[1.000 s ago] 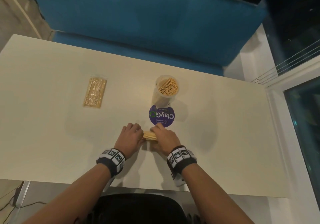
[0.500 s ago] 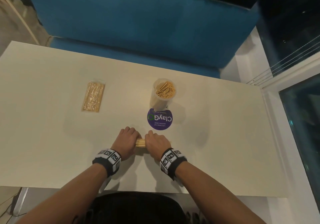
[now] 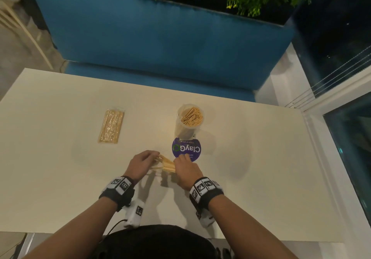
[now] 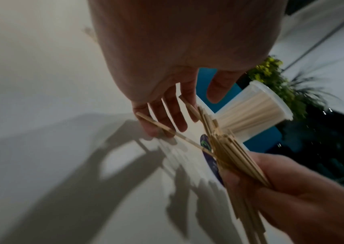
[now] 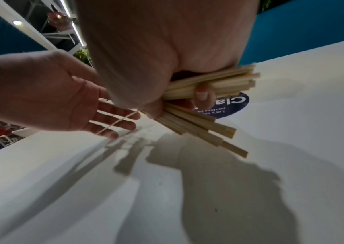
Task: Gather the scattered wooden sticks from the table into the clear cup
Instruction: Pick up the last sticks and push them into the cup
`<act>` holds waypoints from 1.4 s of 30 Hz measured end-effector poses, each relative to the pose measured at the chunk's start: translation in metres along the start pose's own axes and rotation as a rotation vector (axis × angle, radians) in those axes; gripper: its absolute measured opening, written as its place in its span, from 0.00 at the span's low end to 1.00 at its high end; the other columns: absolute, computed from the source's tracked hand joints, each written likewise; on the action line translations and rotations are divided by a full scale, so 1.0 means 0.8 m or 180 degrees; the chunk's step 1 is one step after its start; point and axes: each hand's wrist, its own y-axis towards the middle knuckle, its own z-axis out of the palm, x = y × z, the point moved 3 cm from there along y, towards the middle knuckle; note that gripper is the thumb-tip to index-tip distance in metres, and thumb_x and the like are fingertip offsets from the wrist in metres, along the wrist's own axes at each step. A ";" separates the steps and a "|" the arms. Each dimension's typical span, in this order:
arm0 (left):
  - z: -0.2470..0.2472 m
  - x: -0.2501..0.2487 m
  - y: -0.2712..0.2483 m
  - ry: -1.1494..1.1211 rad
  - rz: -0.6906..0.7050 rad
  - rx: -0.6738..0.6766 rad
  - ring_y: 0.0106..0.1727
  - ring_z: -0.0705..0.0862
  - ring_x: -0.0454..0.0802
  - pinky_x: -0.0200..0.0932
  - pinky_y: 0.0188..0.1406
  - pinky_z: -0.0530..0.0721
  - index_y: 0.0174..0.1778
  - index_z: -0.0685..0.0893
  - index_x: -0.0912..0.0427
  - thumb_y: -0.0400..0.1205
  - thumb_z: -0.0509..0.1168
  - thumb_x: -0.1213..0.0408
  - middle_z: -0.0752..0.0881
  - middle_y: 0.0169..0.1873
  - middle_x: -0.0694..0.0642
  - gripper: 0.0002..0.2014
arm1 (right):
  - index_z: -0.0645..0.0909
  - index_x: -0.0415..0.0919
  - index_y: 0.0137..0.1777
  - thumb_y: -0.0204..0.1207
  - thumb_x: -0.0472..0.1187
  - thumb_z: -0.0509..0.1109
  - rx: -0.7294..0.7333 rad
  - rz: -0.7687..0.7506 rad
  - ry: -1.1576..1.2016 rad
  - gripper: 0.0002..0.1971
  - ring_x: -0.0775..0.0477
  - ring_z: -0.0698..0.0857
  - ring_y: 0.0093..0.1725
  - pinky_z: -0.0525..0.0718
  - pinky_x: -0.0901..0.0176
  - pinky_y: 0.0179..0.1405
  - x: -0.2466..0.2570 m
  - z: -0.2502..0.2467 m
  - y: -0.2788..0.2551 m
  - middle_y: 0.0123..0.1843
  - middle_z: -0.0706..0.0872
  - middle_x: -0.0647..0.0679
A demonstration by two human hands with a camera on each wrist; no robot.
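A bundle of wooden sticks (image 3: pixel 166 163) is gripped in my right hand (image 3: pixel 180 161), raised a little off the white table (image 3: pixel 60 178) and fanned out. In the right wrist view the right hand's thumb and fingers wrap the sticks (image 5: pixel 212 82). My left hand (image 3: pixel 154 156) sits at the bundle's left end with straight fingers (image 4: pixel 166 113); one thin stick (image 4: pixel 156 123) lies across them. The clear cup (image 3: pixel 189 118) stands upright just beyond the hands, packed with sticks, and shows again in the left wrist view as the cup (image 4: pixel 254 112).
A round purple sticker (image 3: pixel 186 149) lies on the table between the cup and my hands. A clear packet of sticks (image 3: pixel 111 126) lies to the left. A blue bench (image 3: pixel 160 38) and plants are behind the table; a window runs along the right.
Both hands pressed the bundle together on the table before. Now the right hand has it gripped and lifted, tilted, and the left hand's fingers have straightened at its end.
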 end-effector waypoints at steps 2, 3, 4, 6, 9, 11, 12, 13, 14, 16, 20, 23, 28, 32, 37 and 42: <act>0.006 -0.005 0.006 -0.0282 -0.0148 -0.0099 0.47 0.93 0.57 0.52 0.48 0.88 0.49 0.92 0.56 0.84 0.67 0.50 0.94 0.45 0.56 0.14 | 0.74 0.37 0.66 0.77 0.38 0.74 -0.0004 0.0024 0.0119 0.19 0.39 0.73 0.67 0.81 0.45 0.54 -0.002 -0.005 0.007 0.64 0.78 0.41; 0.008 -0.008 0.009 -0.0226 -0.0158 -0.0155 0.44 0.94 0.58 0.51 0.43 0.87 0.48 0.91 0.58 0.85 0.66 0.54 0.94 0.44 0.58 0.12 | 0.74 0.38 0.64 0.77 0.38 0.74 0.0013 0.0052 0.0187 0.18 0.39 0.75 0.65 0.82 0.44 0.52 -0.003 -0.007 0.009 0.62 0.79 0.41; 0.010 -0.012 0.011 -0.0081 -0.0113 -0.0194 0.42 0.94 0.57 0.48 0.40 0.87 0.48 0.91 0.59 0.86 0.66 0.57 0.94 0.43 0.58 0.11 | 0.73 0.39 0.64 0.77 0.38 0.73 0.0050 0.0071 0.0216 0.18 0.38 0.78 0.62 0.82 0.44 0.49 -0.004 -0.010 0.010 0.60 0.81 0.41; 0.008 -0.018 0.016 0.0374 0.0011 -0.0190 0.40 0.93 0.52 0.43 0.39 0.87 0.48 0.91 0.57 0.86 0.66 0.58 0.94 0.40 0.54 0.10 | 0.71 0.39 0.64 0.79 0.39 0.71 0.0142 0.0053 0.0115 0.17 0.37 0.85 0.53 0.81 0.46 0.43 -0.005 -0.015 0.012 0.56 0.84 0.40; 0.000 -0.020 0.024 0.0794 -0.0075 -0.0062 0.39 0.92 0.50 0.47 0.45 0.88 0.47 0.91 0.52 0.86 0.65 0.54 0.94 0.37 0.49 0.11 | 0.70 0.38 0.66 0.81 0.42 0.70 0.0263 -0.0045 -0.0014 0.18 0.36 0.88 0.46 0.84 0.46 0.40 -0.005 -0.022 0.011 0.52 0.88 0.40; -0.004 -0.023 0.026 0.0976 -0.0152 0.0063 0.36 0.92 0.50 0.47 0.40 0.86 0.47 0.90 0.49 0.87 0.63 0.49 0.93 0.36 0.49 0.13 | 0.70 0.38 0.67 0.81 0.41 0.68 0.0310 -0.0054 -0.0018 0.17 0.35 0.86 0.44 0.85 0.45 0.41 -0.005 -0.027 0.012 0.51 0.88 0.40; -0.005 -0.023 0.026 0.0975 -0.0202 0.0087 0.34 0.91 0.50 0.45 0.35 0.83 0.48 0.89 0.48 0.87 0.62 0.47 0.93 0.37 0.49 0.13 | 0.70 0.39 0.66 0.81 0.40 0.67 0.0332 -0.0056 0.0003 0.16 0.35 0.87 0.44 0.85 0.44 0.42 -0.005 -0.028 0.013 0.51 0.88 0.39; -0.006 -0.023 0.026 0.0931 -0.0276 0.0081 0.32 0.90 0.50 0.43 0.32 0.80 0.49 0.87 0.48 0.87 0.61 0.46 0.93 0.38 0.50 0.13 | 0.71 0.39 0.66 0.81 0.40 0.66 0.0350 -0.0061 0.0042 0.15 0.34 0.87 0.45 0.87 0.43 0.44 -0.004 -0.031 0.013 0.50 0.88 0.39; -0.007 -0.022 0.026 0.0880 -0.0347 0.0050 0.32 0.89 0.51 0.43 0.31 0.79 0.50 0.86 0.48 0.87 0.61 0.45 0.93 0.39 0.50 0.13 | 0.71 0.39 0.65 0.81 0.39 0.64 0.0366 -0.0061 0.0083 0.15 0.34 0.87 0.45 0.87 0.42 0.45 -0.002 -0.032 0.014 0.50 0.88 0.39; -0.009 -0.021 0.028 0.0854 -0.0394 -0.0114 0.36 0.86 0.54 0.48 0.39 0.84 0.50 0.87 0.52 0.87 0.60 0.46 0.92 0.39 0.52 0.15 | 0.72 0.39 0.65 0.81 0.39 0.63 0.0429 -0.0097 0.0139 0.14 0.34 0.87 0.45 0.86 0.44 0.43 0.003 -0.032 0.015 0.50 0.88 0.39; -0.001 -0.030 0.032 0.1029 -0.0439 -0.0298 0.48 0.89 0.57 0.53 0.57 0.85 0.46 0.90 0.55 0.85 0.64 0.54 0.91 0.43 0.54 0.12 | 0.72 0.38 0.64 0.84 0.39 0.62 0.0488 -0.0330 0.0002 0.11 0.38 0.85 0.42 0.81 0.47 0.40 0.023 -0.036 0.016 0.50 0.87 0.40; 0.006 -0.036 0.033 0.0989 -0.0501 -0.0529 0.58 0.86 0.59 0.50 0.61 0.80 0.61 0.87 0.60 0.87 0.61 0.60 0.89 0.55 0.58 0.13 | 0.72 0.36 0.66 0.84 0.35 0.60 0.0398 -0.0407 -0.0297 0.12 0.35 0.86 0.43 0.80 0.46 0.39 0.033 -0.041 0.019 0.51 0.88 0.39; 0.011 -0.037 0.026 0.1050 -0.0720 -0.0368 0.51 0.88 0.63 0.47 0.50 0.81 0.47 0.90 0.64 0.86 0.60 0.62 0.91 0.46 0.62 0.14 | 0.73 0.36 0.62 0.83 0.35 0.61 0.0409 -0.0321 -0.0665 0.09 0.36 0.86 0.42 0.79 0.42 0.47 0.030 -0.040 0.021 0.48 0.88 0.39; 0.014 -0.025 0.027 0.0850 -0.0950 -0.0185 0.47 0.90 0.64 0.58 0.57 0.88 0.43 0.94 0.65 0.81 0.63 0.62 0.93 0.43 0.64 0.15 | 0.74 0.37 0.61 0.84 0.35 0.63 0.0581 -0.0315 -0.0639 0.08 0.35 0.88 0.47 0.70 0.32 0.71 0.030 -0.030 0.024 0.43 0.84 0.42; 0.016 -0.024 0.027 0.0489 -0.0994 -0.0248 0.46 0.91 0.65 0.61 0.55 0.90 0.38 0.94 0.65 0.65 0.63 0.58 0.93 0.40 0.64 0.19 | 0.74 0.35 0.66 0.85 0.34 0.63 0.0602 -0.0161 0.0004 0.11 0.35 0.86 0.48 0.84 0.44 0.44 0.030 -0.026 0.029 0.55 0.85 0.36; 0.020 -0.026 0.028 0.0067 -0.0957 -0.0132 0.52 0.90 0.64 0.63 0.59 0.88 0.38 0.92 0.53 0.75 0.65 0.59 0.92 0.49 0.63 0.10 | 0.81 0.40 0.53 0.86 0.49 0.62 0.0400 0.0094 0.0048 0.13 0.37 0.87 0.43 0.86 0.47 0.40 0.024 -0.029 0.032 0.46 0.86 0.41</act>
